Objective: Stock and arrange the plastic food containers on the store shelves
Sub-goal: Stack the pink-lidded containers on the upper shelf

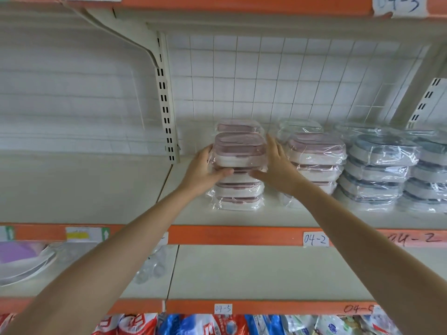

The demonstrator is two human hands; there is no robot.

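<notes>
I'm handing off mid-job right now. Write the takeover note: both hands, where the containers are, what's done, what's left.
Left hand and right hand grip the top pink-lidded container from either side, on the left pink stack.
Done: a second pink stack and blue-lidded stacks stand to its right on the shelf marked 04-2.
Left: let go, square the stack; the shelf's left part holds no containers.

held container (238,153) atop left stack (238,192) | second stack (314,165) right | third stack (379,170) farther right
</notes>
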